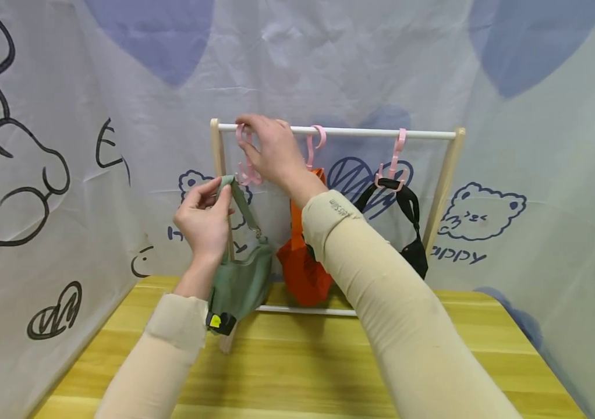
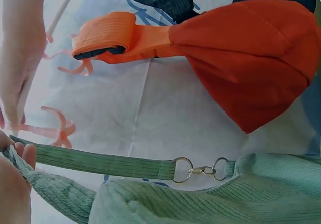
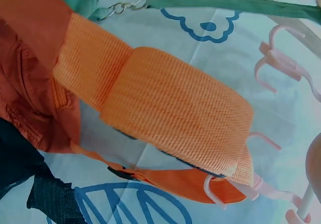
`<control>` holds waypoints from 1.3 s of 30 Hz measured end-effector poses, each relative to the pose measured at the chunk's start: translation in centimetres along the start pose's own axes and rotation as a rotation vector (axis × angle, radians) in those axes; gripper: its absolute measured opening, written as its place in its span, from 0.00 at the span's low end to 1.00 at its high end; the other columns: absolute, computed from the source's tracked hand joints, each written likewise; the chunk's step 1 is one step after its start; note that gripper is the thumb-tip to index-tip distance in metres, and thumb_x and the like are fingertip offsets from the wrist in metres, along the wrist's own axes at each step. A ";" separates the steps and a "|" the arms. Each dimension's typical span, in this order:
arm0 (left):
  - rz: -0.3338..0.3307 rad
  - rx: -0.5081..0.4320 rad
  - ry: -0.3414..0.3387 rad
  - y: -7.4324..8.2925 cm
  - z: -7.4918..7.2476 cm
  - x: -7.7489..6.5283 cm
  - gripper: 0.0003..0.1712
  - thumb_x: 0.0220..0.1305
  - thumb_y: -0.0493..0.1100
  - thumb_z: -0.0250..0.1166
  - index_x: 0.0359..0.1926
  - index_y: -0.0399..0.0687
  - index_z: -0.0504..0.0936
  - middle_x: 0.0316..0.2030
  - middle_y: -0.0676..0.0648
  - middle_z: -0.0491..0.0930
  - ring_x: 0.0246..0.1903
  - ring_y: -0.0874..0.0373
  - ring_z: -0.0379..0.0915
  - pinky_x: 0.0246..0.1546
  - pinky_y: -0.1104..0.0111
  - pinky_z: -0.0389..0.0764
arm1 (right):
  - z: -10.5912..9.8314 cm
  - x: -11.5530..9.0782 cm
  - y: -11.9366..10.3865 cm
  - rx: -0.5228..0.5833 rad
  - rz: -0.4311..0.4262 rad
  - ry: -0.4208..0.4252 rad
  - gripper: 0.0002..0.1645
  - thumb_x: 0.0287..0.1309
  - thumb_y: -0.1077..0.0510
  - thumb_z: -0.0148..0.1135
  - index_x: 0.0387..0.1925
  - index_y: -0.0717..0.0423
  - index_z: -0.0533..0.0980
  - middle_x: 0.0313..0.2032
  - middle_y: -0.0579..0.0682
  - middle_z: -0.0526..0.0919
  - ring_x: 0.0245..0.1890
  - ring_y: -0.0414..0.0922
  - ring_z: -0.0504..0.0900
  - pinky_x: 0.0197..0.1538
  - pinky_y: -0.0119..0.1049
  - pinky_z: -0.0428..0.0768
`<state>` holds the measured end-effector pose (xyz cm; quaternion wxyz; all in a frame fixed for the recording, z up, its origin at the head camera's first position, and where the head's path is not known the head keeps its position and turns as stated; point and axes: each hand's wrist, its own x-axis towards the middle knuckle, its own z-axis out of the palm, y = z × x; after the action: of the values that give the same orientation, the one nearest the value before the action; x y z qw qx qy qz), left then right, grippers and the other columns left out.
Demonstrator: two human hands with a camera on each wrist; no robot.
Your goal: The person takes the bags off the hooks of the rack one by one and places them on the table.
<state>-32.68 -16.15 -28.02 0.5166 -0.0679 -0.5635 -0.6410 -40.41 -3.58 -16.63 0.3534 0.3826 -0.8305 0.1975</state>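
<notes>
My left hand pinches the top of the green bag's strap between thumb and fingers. Below it hangs the green corduroy bag, whose strap joins it through a metal clasp. Up at the left end of the white rail, my right hand grips the upper part of a pink hook. That hook's lower prongs are bare, just right of the strap loop. An orange bag hangs from the middle pink hook, partly behind my right forearm.
A black bag hangs by its strap from the right pink hook. The rack's wooden posts stand on a yellow wood-grain table. Behind is a pale printed cloth.
</notes>
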 end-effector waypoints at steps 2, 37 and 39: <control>-0.001 -0.006 -0.003 0.4 -0.1 -0.1 0.11 0.62 0.30 0.74 0.47 0.33 0.89 0.38 0.38 0.87 0.27 0.63 0.82 0.25 0.74 0.85 | -0.2 0.0 0.2 -0.006 -0.006 -0.004 0.22 0.76 0.53 0.60 0.66 0.52 0.76 0.62 0.47 0.83 0.63 0.44 0.79 0.75 0.38 0.64; -0.060 0.010 -0.152 6.1 -2.6 0.0 0.13 0.63 0.32 0.74 0.49 0.35 0.89 0.36 0.51 0.89 0.29 0.60 0.85 0.23 0.72 0.85 | -1.1 -6.2 1.0 0.335 -0.118 0.199 0.21 0.68 0.62 0.68 0.59 0.65 0.77 0.56 0.60 0.81 0.54 0.51 0.80 0.60 0.42 0.81; -0.063 0.007 -0.157 6.2 -2.6 -0.1 0.13 0.63 0.32 0.74 0.49 0.35 0.89 0.37 0.51 0.89 0.29 0.61 0.85 0.23 0.72 0.85 | -0.9 -7.0 1.2 0.354 -0.130 0.227 0.21 0.67 0.63 0.69 0.59 0.66 0.77 0.54 0.60 0.81 0.53 0.51 0.81 0.58 0.43 0.82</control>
<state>-26.77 -17.05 -24.99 0.4506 -0.0984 -0.6064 -0.6477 -37.75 1.20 -21.29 0.3838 0.4669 -0.7112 0.3589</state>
